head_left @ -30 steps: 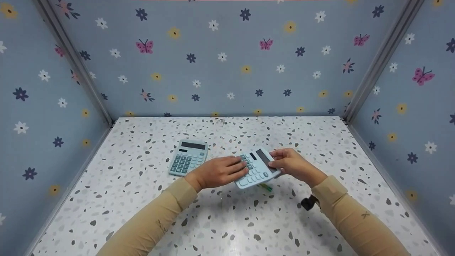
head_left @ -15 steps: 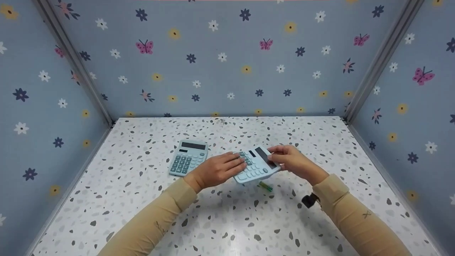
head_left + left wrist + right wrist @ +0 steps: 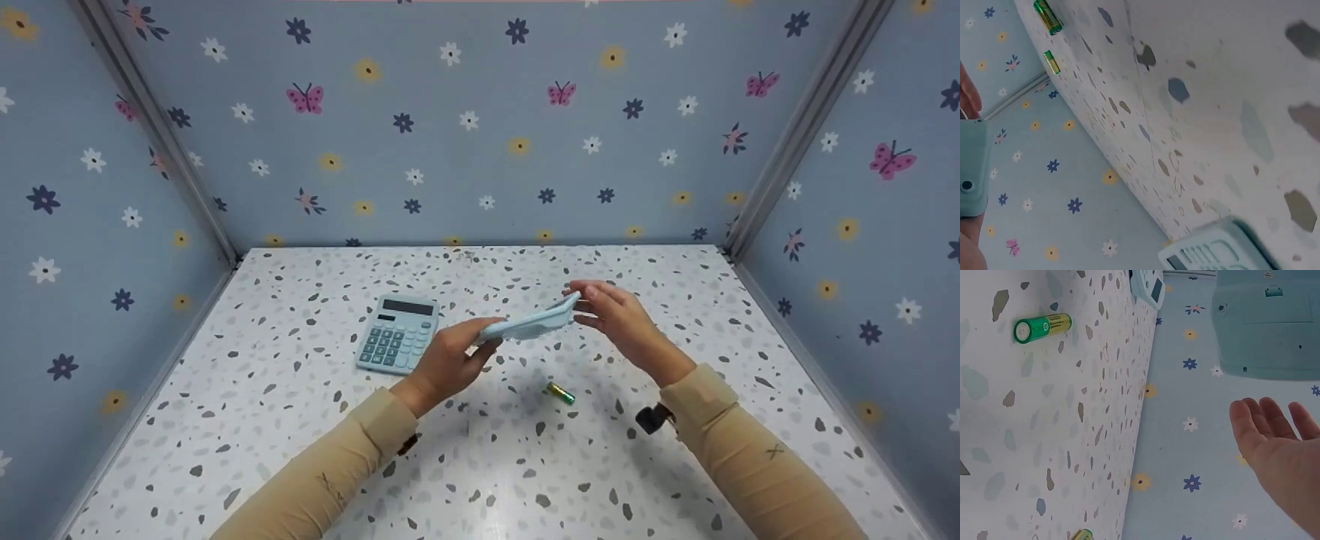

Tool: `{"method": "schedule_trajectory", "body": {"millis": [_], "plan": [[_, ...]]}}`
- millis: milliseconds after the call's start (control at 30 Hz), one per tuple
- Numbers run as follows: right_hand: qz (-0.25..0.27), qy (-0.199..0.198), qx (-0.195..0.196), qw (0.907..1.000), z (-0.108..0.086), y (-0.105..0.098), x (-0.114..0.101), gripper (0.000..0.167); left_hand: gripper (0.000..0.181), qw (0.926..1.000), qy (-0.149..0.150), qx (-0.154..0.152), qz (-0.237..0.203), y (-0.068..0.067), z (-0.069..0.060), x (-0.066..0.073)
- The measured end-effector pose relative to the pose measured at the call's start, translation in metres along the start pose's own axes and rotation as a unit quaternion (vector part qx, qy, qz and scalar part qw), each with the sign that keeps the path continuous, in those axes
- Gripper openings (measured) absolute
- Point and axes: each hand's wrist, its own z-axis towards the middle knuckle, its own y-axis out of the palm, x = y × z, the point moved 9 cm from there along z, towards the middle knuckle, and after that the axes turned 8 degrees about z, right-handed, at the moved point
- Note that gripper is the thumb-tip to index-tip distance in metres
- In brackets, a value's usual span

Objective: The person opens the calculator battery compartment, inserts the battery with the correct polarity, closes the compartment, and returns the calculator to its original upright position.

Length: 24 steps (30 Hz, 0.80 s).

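My left hand (image 3: 454,360) grips one end of a light blue calculator (image 3: 532,321), lifted above the table and seen nearly edge-on. In the right wrist view the calculator's back (image 3: 1269,326) shows a battery cover and small screws. Close to the calculator's other end is my right hand (image 3: 626,326), its fingers extended; the right wrist view shows a gap between fingertips and casing. A green and yellow battery (image 3: 561,393) lies on the table below the calculator. Another battery (image 3: 1051,62) lies farther off in the left wrist view and is hidden in the head view.
A second light blue calculator (image 3: 397,334) lies face up on the speckled white table (image 3: 300,420), left of my left hand. Flowered blue panels (image 3: 480,127) stand at the back and both sides. A small black device (image 3: 652,420) sits at my right wrist.
The held calculator has risen and tipped from face-up to nearly edge-on. My right hand has moved up and let go of its end. The battery beneath has come fully into view.
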Motion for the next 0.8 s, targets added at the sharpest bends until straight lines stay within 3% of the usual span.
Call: {"method": "schedule_trajectory", "body": {"millis": [67,133,300,433,567,633,800], "plan": [[0.003,0.000,0.004,1.0000,0.000,-0.001,0.001,0.050,0.033,0.9961,-0.064,-0.011,-0.060,0.002,-0.001,-0.008],[-0.001,0.002,0.005,1.0000,0.000,0.000,0.001,0.051,0.034,0.9852,-0.124,-0.022,-0.117,0.004,-0.002,-0.015],[-0.010,0.003,0.001,0.9999,0.001,0.002,0.003,0.052,0.043,0.9382,-0.239,-0.056,-0.245,0.011,-0.007,-0.027],[-0.007,0.009,-0.003,0.9999,0.001,0.005,0.007,0.053,0.048,0.9031,-0.286,-0.078,-0.310,0.017,-0.011,-0.032],[0.000,0.020,-0.002,0.9998,0.000,0.009,0.012,0.054,0.053,0.8753,-0.324,-0.093,-0.347,0.024,-0.017,-0.035],[0.005,0.023,-0.003,0.9997,0.000,0.011,0.014,0.053,0.054,0.8647,-0.340,-0.091,-0.358,0.026,-0.019,-0.037],[0.020,0.025,0.003,0.9995,0.000,0.014,0.018,0.043,0.054,0.8465,-0.370,-0.083,-0.374,0.030,-0.024,-0.040]]}}
